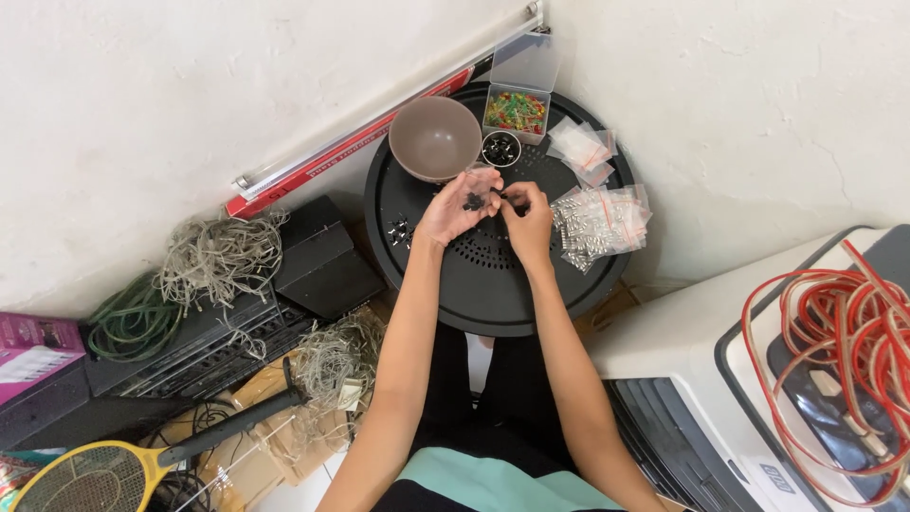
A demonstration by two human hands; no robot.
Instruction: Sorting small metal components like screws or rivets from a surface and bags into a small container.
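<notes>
Small black parts cupped in a palm over a round tray

The left hand lies open, palm up, cradling tiny black parts; the right hand pinches one beside it, above the perforated black plastic tray.

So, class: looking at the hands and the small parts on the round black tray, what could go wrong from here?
1. The left hand cups several tiny black parts in an open palm; a tilt could spill them.
2. The round black perforated tray has slots, so dropped pieces might lodge or slip through.
3. The right hand works close to the small round tin of black parts and the brown bowl; a nudge might upset them.
</notes>
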